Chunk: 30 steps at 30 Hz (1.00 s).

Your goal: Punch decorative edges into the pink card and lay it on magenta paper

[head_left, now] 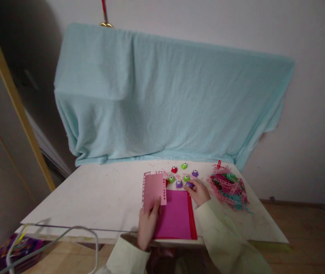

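Note:
My left hand (148, 223) pinches the lower edge of a pink sheet of paper (153, 186), thumb on top. Punched holes run along the sheet's left, right and top edges. With the fingers of my right hand (199, 192) I grip a small purple craft punch (189, 185) at the table's middle. Around it stand more small punches: a purple one (179, 184), another purple one (195, 173), a green one (184, 166) and a red one (174, 169). Beneath my hands lies a magenta sheet (175, 215) on top of a red sheet (192, 220).
A heap of punched paper strips (229, 186) in pink, green and teal lies on the right of the white table (102, 194). Tiny pink bits are scattered among the punches. A light blue cloth (174, 99) hangs behind. A white cable (77, 228) loops at the front left.

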{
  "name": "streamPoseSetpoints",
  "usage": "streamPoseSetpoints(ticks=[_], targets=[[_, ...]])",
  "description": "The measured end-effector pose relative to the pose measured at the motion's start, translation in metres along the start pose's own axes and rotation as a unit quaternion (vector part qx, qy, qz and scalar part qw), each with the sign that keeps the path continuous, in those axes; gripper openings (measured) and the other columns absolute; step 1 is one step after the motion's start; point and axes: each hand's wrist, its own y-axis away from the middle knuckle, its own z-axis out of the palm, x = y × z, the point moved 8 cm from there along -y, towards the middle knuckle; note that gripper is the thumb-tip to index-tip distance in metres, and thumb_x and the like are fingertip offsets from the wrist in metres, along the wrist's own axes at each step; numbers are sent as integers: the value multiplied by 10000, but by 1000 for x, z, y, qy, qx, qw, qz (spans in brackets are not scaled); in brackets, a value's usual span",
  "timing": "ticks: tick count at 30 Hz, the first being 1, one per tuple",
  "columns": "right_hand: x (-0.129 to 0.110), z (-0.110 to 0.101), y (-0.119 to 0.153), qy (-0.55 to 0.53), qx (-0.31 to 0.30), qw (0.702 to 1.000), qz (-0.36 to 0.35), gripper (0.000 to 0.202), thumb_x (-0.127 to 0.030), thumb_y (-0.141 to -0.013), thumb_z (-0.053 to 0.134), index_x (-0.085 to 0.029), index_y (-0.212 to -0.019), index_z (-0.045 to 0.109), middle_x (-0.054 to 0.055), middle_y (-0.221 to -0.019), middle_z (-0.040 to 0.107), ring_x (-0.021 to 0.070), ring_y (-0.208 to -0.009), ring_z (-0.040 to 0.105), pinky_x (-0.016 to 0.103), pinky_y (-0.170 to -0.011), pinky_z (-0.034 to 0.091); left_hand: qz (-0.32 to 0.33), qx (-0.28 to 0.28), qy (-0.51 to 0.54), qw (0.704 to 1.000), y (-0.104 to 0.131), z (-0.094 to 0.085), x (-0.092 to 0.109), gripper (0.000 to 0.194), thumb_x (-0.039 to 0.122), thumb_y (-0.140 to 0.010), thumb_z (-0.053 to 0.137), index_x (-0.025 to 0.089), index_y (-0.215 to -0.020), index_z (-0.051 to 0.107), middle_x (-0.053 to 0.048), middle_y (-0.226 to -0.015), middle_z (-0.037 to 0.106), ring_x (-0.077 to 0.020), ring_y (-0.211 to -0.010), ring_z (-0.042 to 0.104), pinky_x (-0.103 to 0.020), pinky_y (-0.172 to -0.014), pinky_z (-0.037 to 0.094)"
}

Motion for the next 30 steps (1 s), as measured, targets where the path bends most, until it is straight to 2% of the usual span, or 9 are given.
streamPoseSetpoints(ticks=[7, 10, 24, 30], targets=[[-2, 23, -3, 58, -27, 998, -16, 243, -431, -701, 715, -223, -814, 661, 20, -691, 639, 184, -562, 538, 337, -643, 436, 6, 1, 7, 1000, -1, 2, -3, 514, 603, -839, 454, 201, -555, 601, 4, -465, 526, -172, -488, 492, -274, -536, 377], [-7, 28, -5, 93, -36, 995, -32, 203, -409, -747, 680, -218, -810, 651, 17, -643, 604, 199, -576, 542, 338, -651, 425, 11, -2, 8, 1000, -1, 2, -3, 500, 578, -853, 461, 201, -544, 576, 14, -473, 516, -166, -486, 483, -274, -539, 369], [-8, 34, -6, 114, -35, 990, -77, 153, -334, -838, 595, -205, -858, 674, 86, -844, 637, 264, -824, 604, 388, -779, 455, 8, 3, 12, 1000, 0, 1, -2, 474, 541, -861, 482, 198, -538, 533, 26, -484, 507, -156, -504, 478, -266, -566, 367], [-8, 36, -6, 103, -32, 990, -89, 147, -244, -848, 567, -186, -950, 655, 93, -940, 640, 245, -885, 608, 376, -816, 476, 12, 2, 5, 1000, -1, 1, -2, 460, 547, -860, 479, 178, -631, 627, 14, -535, 569, -159, -521, 493, -265, -589, 375]])
